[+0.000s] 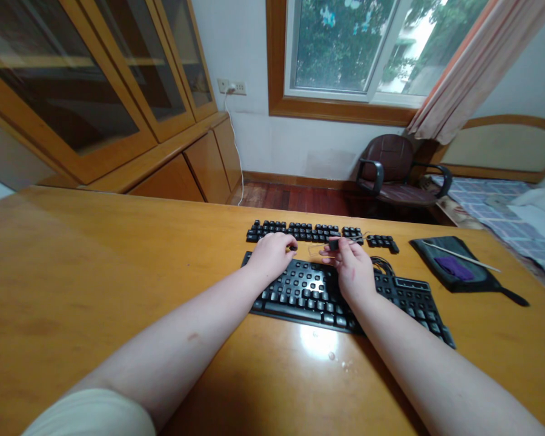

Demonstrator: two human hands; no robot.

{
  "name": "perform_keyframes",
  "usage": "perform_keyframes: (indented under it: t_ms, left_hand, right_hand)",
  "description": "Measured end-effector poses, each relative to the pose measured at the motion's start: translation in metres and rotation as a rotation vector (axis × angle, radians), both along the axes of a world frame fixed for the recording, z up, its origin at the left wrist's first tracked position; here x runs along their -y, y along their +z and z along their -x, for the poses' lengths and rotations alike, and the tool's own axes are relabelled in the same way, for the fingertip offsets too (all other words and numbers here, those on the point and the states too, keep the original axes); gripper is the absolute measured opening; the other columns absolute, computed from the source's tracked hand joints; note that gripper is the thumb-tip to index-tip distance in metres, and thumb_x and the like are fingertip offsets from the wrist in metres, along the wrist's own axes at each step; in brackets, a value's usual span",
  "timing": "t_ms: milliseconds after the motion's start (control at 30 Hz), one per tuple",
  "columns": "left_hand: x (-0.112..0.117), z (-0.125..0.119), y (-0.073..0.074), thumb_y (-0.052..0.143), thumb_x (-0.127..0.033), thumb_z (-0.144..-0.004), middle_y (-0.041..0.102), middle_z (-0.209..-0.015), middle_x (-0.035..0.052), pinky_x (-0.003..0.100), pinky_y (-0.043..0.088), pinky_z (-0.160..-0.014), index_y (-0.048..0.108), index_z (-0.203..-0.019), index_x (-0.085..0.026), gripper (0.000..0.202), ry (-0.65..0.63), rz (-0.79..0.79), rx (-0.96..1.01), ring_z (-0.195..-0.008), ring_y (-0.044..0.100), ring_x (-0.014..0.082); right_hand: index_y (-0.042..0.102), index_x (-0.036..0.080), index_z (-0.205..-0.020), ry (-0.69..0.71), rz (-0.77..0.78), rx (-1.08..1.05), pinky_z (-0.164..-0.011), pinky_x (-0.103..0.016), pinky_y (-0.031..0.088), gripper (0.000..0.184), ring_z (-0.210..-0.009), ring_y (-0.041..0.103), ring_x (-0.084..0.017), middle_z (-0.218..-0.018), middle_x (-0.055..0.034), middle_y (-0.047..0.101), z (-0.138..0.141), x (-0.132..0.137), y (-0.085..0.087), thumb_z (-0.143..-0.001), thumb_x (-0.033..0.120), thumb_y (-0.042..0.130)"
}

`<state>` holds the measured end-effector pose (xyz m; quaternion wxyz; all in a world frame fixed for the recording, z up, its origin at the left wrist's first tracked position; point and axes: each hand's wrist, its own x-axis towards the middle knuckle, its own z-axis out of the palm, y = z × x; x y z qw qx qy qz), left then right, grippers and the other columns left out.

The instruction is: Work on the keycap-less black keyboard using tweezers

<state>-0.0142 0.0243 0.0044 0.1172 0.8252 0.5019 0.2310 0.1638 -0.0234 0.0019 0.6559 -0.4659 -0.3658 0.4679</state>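
Note:
A black keyboard (390, 297) lies on the wooden desk (95, 272), with some keys taken off its top rows. A row of loose black keycaps (306, 231) is lined up on the desk just behind it. My left hand (272, 254) rests curled on the keyboard's upper left edge, fingers closed near the keycap row. My right hand (352, 266) is raised over the keyboard's middle and pinches a single black keycap (333, 244) between thumb and fingers, along with what looks like a thin clear tool.
A dark cloth pouch (458, 272) with a purple item (454, 266) and a thin stick (463, 257) on it lies at the desk's right. Behind the desk stand a brown armchair (390, 169), wooden cabinets (118, 91), a window and a bed.

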Motion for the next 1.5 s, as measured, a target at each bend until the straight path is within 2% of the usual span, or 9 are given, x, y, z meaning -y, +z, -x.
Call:
perform_keyframes:
  t_ms: [133,300,567,733,900,1033,1233,1500]
  left_hand:
    - [-0.002,0.001,-0.004,0.063,-0.026,-0.073,0.067,-0.084,0.0019,0.032,0.046,-0.076,0.067,-0.081,-0.024,0.009,-0.001,0.052,-0.041,-0.081,0.06,0.0203]
    - [-0.006,0.003,-0.004,0.063,-0.027,-0.073,0.07,-0.082,0.0011,0.029,0.046,-0.071,0.069,-0.081,-0.024,0.011,0.002,0.144,-0.001,-0.078,0.062,0.019]
    - [-0.012,0.007,-0.009,0.068,-0.028,-0.068,0.07,-0.081,-0.0005,0.028,0.046,-0.068,0.07,-0.076,-0.026,0.009,0.103,0.163,-0.003,-0.077,0.063,0.0195]
    - [-0.016,0.008,-0.015,0.071,-0.03,-0.065,0.07,-0.077,-0.0016,0.029,0.046,-0.065,0.069,-0.072,-0.027,0.008,0.124,0.175,0.022,-0.074,0.062,0.0199]
    - [-0.019,0.009,-0.014,0.072,-0.027,-0.063,0.069,-0.072,-0.0015,0.027,0.045,-0.062,0.068,-0.067,-0.024,0.006,0.133,0.236,0.057,-0.069,0.062,0.0175]
    - [-0.018,0.008,-0.014,0.069,-0.026,-0.066,0.07,-0.075,-0.0011,0.027,0.046,-0.065,0.069,-0.07,-0.025,0.004,0.111,0.217,0.048,-0.072,0.062,0.0179]
    - [-0.015,0.004,-0.011,0.061,-0.026,-0.074,0.071,-0.085,-0.001,0.028,0.046,-0.073,0.071,-0.079,-0.025,0.011,0.012,0.207,0.015,-0.081,0.062,0.0186]
    - [-0.013,0.002,-0.008,0.056,-0.025,-0.078,0.069,-0.091,0.0,0.027,0.045,-0.079,0.069,-0.086,-0.024,0.016,0.033,0.221,-0.029,-0.086,0.061,0.0182]
  right_hand:
    - [0.063,0.015,-0.088,0.0,0.0,0.001,-0.052,-0.026,0.053,0.037,-0.064,0.066,-0.016,-0.071,-0.0027,0.065,0.0,0.0,0.001,-0.075,0.05,0.061]
    - [0.063,0.015,-0.088,0.0,0.005,0.013,-0.051,-0.025,0.052,0.037,-0.063,0.066,-0.016,-0.071,-0.0027,0.065,0.0,0.0,0.001,-0.075,0.05,0.061]
    - [0.063,0.015,-0.086,-0.009,-0.001,0.021,-0.05,-0.023,0.051,0.037,-0.06,0.065,-0.015,-0.068,-0.0026,0.064,0.001,-0.001,0.001,-0.074,0.05,0.062]
    - [0.063,0.014,-0.086,-0.007,-0.001,0.015,-0.049,-0.023,0.051,0.037,-0.056,0.063,-0.013,-0.067,-0.0019,0.064,0.001,0.0,0.001,-0.074,0.049,0.062]
    - [0.063,0.014,-0.086,-0.001,-0.015,-0.008,-0.049,-0.022,0.05,0.033,-0.055,0.062,-0.012,-0.068,-0.0017,0.064,0.002,0.001,0.001,-0.076,0.046,0.061]
    - [0.064,0.015,-0.086,0.001,-0.011,-0.016,-0.049,-0.021,0.049,0.032,-0.054,0.061,-0.011,-0.069,-0.0021,0.064,0.001,0.001,0.0,-0.077,0.045,0.061]
    - [0.064,0.015,-0.086,0.007,-0.015,-0.017,-0.048,-0.021,0.048,0.032,-0.052,0.059,-0.01,-0.07,-0.0023,0.064,0.001,0.0,-0.001,-0.077,0.045,0.061]
    - [0.064,0.016,-0.085,0.011,-0.001,0.005,-0.046,-0.02,0.045,0.032,-0.05,0.057,-0.009,-0.07,-0.0017,0.064,0.0,0.001,0.0,-0.077,0.046,0.061]
